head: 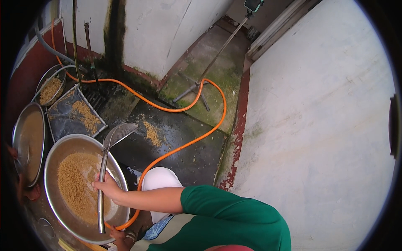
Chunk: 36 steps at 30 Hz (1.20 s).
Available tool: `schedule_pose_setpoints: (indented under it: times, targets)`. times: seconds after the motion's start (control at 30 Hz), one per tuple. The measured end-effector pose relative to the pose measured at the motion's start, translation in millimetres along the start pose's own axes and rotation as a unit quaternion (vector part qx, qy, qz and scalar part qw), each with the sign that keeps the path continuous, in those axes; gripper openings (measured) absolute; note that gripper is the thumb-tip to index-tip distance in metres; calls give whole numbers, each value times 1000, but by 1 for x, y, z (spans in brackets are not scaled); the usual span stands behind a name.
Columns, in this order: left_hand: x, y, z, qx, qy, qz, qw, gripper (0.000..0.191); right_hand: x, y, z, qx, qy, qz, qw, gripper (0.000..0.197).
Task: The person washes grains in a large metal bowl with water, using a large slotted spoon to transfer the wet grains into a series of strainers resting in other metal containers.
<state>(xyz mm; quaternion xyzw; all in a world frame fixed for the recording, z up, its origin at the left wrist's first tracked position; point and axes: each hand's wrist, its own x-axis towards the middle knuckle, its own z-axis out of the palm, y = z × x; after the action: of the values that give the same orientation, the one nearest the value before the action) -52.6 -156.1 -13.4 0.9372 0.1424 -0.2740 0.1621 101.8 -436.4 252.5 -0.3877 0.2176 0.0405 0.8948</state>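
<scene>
My right hand point(108, 188) grips the tubular handle of a metal strainer ladle point(101, 191). The ladle's perforated bowl point(119, 135) points away past the rim. Beneath it sits a wide metal basin point(51, 194), holding wet yellow-brown grain point(73, 185) in cloudy water. At the near rim, my left hand point(116, 233) is closed around an orange hose point(125, 224) close to its end, which reaches over the basin. Whitish, disturbed water shows beside the grain. The ladle's handle crosses above the basin, and part of my left hand is cut by clothing and shadow.
Another person's hand point(12, 152) is at a second metal basin point(43, 141) of cloudy water. Grain lies on a framed mesh screen point(59, 125), in a round basket point(51, 89) and on the wet floor point(188, 150). The hose loops around a phone tripod point(196, 84). A white wall point(314, 125) stands behind me.
</scene>
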Motion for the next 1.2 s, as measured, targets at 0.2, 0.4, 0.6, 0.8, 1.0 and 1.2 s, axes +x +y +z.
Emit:
schedule_pose_setpoints:
  times: [0.2, 0.4, 0.6, 0.8, 1.0, 1.2]
  targets:
    - [4, -1, 3, 27, 5, -11, 1000, 87, 1, 4, -1, 8, -3, -10, 1000, 27]
    - [-4, 13, -4, 8, -44, -1, 999, 78, 1, 3, -10, 6, 10, -11, 1000, 27]
    - [-6, 7, -2, -13, 1, -13, 1000, 82, 4, 8, -4, 11, 0, -15, 1000, 31]
    - [-11, 9, -6, 22, 40, 20, 999, 62, 2, 7, -1, 14, -2, -11, 1000, 28]
    - [-7, 9, -4, 22, 19, 1, 1000, 60, 5, 12, -5, 5, 1, -19, 1000, 31]
    - [2, -3, -1, 31, -5, 3, 999, 67, 3, 10, -1, -4, 1, -13, 1000, 30]
